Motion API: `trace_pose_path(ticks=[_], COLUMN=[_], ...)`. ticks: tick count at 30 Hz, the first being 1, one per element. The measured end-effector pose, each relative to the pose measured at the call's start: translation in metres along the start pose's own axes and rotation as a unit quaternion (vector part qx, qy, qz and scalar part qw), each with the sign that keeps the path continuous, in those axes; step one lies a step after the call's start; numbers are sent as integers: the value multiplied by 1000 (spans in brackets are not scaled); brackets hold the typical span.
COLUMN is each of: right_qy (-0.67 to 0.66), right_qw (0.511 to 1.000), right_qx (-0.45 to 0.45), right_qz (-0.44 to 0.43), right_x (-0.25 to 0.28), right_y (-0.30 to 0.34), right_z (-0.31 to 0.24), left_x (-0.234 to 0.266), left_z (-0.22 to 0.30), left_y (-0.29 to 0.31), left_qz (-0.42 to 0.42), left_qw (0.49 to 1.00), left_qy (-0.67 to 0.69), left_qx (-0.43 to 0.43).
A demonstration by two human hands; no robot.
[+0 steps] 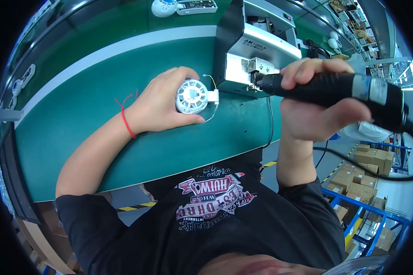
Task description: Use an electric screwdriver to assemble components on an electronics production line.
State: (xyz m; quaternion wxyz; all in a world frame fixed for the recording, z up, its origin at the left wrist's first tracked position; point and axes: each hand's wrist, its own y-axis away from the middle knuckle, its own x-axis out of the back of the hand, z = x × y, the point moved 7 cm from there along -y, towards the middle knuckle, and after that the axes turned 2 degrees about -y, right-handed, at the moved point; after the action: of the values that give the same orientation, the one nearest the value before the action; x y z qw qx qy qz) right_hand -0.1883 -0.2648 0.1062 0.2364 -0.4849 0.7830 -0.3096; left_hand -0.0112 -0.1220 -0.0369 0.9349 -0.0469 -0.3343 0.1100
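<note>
My left hand is curled around a round white plastic housing with a ribbed ring of openings facing up. From the housing's right side juts a short white arm, and a thin pale wire loops out past it. In my right hand is a black electric screwdriver, held level with its tip pointing left. That tip is at the metal outlet of a screw feeder machine; whether the two touch I cannot tell. A cord trails from the screwdriver's rear end.
The green work mat covers the bench. At the back lies another white device with an exposed circuit board. Further white units sit at the far left. Cardboard boxes fill a blue rack at the right.
</note>
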Motion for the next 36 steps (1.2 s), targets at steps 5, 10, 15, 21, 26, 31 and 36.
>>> trace_pose_path(ticks=[5, 10, 15, 21, 26, 31, 36], right_qy=[-15, -68, -72, -71, -71, -72, -85], right_qw=[999, 996, 995, 994, 993, 991, 989], right_qx=[-49, -43, -22, -26, -33, -32, -8], right_qz=[-17, -25, -58, -79, -92, -110, -125], right_x=[-13, -64, -88, -93, -95, -99, -105], right_y=[6, 5, 2, 4, 4, 2, -4], right_z=[17, 15, 25, 28, 31, 33, 22], left_x=[-12, -10, -12, -15, -16, -15, -5], left_z=[10, 13, 9, 7, 5, 8, 23], left_y=[8, 10, 11, 13, 15, 16, 18], left_qz=[26, 60, 36, 43, 48, 51, 44], left_qw=[994, 984, 989, 989, 987, 986, 986], left_qy=[-61, -88, -81, -78, -81, -75, -69], left_qx=[-90, -144, -115, -121, -127, -141, -146])
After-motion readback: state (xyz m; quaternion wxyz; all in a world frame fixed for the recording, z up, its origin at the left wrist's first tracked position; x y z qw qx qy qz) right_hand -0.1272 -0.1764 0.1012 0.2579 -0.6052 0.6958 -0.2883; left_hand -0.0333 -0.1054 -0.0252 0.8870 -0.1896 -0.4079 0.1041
